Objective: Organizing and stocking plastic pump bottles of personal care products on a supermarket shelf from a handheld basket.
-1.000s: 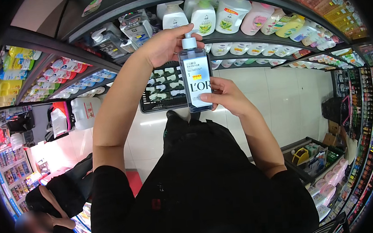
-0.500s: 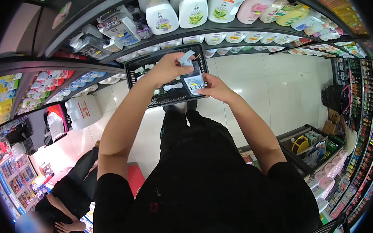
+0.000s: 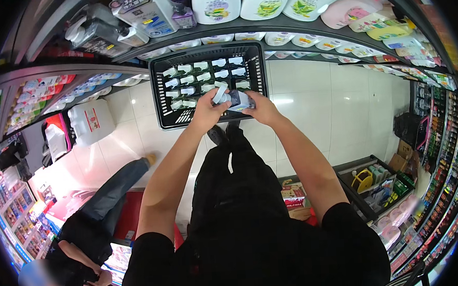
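Gripping one bottle [image 3: 235,98] together, left hand [image 3: 208,111] and right hand [image 3: 260,108] hover at the basket's [image 3: 159,102] near edge; crowded rows risk toppling neighbours.

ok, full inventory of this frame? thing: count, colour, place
bottle: one, pale with dark label, lying across both hands above the basket
basket: one, black plastic, on the floor under the shelf, holds rows of small bottles
small bottles: about a dozen and a half, white caps, in rows inside the basket
jugs: several, white and pastel, top shelf
large container: one, white, on the floor left of the basket
open box: one, dark, floor right, mixed goods
other person: one, dark clothes, lower left
left hand: on the bottle's cap end
right hand: on the bottle's body
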`<state>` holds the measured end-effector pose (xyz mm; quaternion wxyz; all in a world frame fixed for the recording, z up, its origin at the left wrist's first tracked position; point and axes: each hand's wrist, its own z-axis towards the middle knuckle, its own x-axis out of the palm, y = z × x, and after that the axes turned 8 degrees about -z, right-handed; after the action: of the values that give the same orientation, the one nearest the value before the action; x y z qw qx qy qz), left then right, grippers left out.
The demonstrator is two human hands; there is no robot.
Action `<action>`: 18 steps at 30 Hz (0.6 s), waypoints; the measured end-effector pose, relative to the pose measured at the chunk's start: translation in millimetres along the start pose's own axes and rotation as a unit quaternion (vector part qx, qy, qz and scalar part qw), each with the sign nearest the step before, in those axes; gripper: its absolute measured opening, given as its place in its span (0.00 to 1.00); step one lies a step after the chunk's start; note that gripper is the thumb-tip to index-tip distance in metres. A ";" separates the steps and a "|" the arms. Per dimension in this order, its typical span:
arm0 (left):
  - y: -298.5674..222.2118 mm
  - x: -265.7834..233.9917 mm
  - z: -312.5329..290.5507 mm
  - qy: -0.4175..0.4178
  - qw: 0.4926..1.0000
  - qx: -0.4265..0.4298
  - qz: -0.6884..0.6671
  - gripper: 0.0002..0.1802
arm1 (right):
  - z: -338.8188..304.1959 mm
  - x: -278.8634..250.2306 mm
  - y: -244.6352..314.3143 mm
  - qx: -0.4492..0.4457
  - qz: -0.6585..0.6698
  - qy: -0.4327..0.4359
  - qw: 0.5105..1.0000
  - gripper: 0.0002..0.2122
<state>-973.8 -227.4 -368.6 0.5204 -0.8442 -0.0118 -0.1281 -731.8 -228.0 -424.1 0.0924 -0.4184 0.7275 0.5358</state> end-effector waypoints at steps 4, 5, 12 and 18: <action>54.4 -46.8 -11.0 -0.034 0.990 0.042 0.128 0.21 | 1.8 -5.9 15.4 0.014 -0.111 0.030 0.993 0.29; 65.3 -54.5 -16.0 -0.041 0.989 -0.012 0.144 0.20 | 1.5 -1.8 14.9 0.003 -0.149 0.026 0.989 0.28; 103.9 -70.4 -10.4 -0.118 0.921 -0.058 0.366 0.24 | 7.0 23.7 20.5 0.021 -0.257 0.053 0.965 0.27; 126.4 -86.2 13.3 -0.105 0.907 -0.101 0.396 0.26 | 8.2 39.5 13.4 0.008 -0.310 0.074 0.948 0.27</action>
<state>-1035.0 -263.8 -504.6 0.4364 -0.8360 0.2816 0.1771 -768.8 -240.0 -441.1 0.2029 -0.6610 0.5711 0.4425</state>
